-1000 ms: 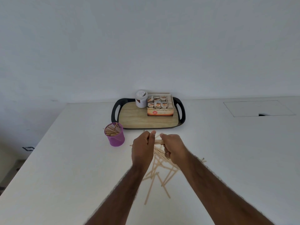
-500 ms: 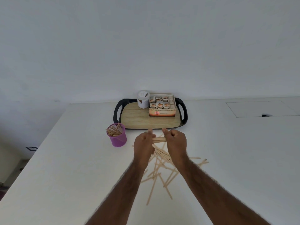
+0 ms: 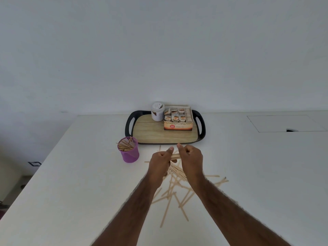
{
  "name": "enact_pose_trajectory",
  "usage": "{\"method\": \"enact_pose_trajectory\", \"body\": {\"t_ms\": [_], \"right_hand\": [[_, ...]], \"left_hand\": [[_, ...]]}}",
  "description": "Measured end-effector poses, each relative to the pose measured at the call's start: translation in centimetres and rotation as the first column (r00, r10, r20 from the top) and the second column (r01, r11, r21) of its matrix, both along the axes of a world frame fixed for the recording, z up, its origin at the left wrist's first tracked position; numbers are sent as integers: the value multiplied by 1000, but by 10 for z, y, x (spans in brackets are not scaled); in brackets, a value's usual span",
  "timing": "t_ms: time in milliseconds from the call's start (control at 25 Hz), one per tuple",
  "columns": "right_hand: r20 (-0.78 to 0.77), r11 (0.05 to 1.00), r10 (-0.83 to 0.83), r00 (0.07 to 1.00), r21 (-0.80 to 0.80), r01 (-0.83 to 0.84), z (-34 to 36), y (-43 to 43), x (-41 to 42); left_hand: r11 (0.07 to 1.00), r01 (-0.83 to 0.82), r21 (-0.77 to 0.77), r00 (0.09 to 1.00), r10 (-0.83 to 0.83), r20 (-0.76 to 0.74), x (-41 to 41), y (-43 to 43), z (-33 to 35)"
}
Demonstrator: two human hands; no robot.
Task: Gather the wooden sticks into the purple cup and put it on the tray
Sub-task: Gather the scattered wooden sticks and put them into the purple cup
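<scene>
Counter (image 3: pixel 79 183): white and wide, running from the bottom edge away to a pale wall.
Loose sticks (image 3: pixel 167 210): thin wooden sticks lie crossed over one another on the counter, under and between the two forearms. A few trail off to the right.
Left hand (image 3: pixel 158 165): raised over the far end of the scatter, fingers curled round one end of a small bundle, thumb pointing up and away.
Right hand (image 3: pixel 190 161): just beside the left hand, fingers clamped on the other end of the same bundle, thumb tip raised.
Bundle of sticks (image 3: pixel 174 156): a few sticks held flat together, lying crosswise between the two hands and off the counter. How many, I cannot tell.
Purple cup (image 3: pixel 129 154): upright on the counter, left of the hands and apart from them. It stands near the tray's front left corner but not on it, and holds a bunch of sticks that lean at angles and poke above the rim.
Tray (image 3: pixel 150 132): black rim with a handle at each end and a wood-look floor, beyond the hands at the counter's far edge.
Jar (image 3: pixel 157 111): white, lidded and upright at the back of the tray, just left of the box.
Box (image 3: pixel 178 126): open carton with rows of small sachets, at the tray's back right.
Panel (image 3: pixel 284 123): a rectangular outline set flush in the counter, far right — well apart from the tray.
</scene>
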State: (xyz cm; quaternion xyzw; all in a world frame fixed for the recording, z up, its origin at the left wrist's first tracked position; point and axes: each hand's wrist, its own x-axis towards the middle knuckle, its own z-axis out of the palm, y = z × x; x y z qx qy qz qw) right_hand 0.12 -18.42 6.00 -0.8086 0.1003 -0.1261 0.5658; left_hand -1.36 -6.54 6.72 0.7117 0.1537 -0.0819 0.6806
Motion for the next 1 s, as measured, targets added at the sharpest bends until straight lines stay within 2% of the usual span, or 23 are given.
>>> {"method": "enact_pose_trajectory", "body": {"t_ms": [200, 360, 520, 680, 800, 920, 960, 1000], "right_hand": [[-28, 1000, 9, 1000, 24, -8, -6, -5, 1], [-50, 996, 29, 998, 83, -24, -5, -6, 2], [-39, 997, -19, 999, 70, 22, -2, -2, 1], [-60, 983, -122, 991, 134, 129, 5, -1, 6], [-75, 983, -86, 993, 159, 97, 4, -1, 8], [-128, 973, 78, 989, 228, -47, -5, -7, 2], [-134, 974, 132, 982, 203, -103, -9, -11, -2], [-139, 983, 167, 976, 105, -153, -15, -18, -7]], "left_hand": [[995, 35, -91, 999, -35, 6, 0, 0, 7], [975, -44, -218, 998, 52, 29, -3, -4, 2], [971, -108, -213, 987, 130, 91, -5, -6, 1], [972, -44, -229, 981, 86, 177, -8, -8, 2], [983, -58, -177, 979, 91, 181, -9, -9, 3], [996, -60, -67, 985, 70, 158, -6, 4, 1], [998, -62, -30, 987, 66, 149, -4, 13, 2], [998, -66, 17, 988, 63, 141, 0, 24, 4]]}}
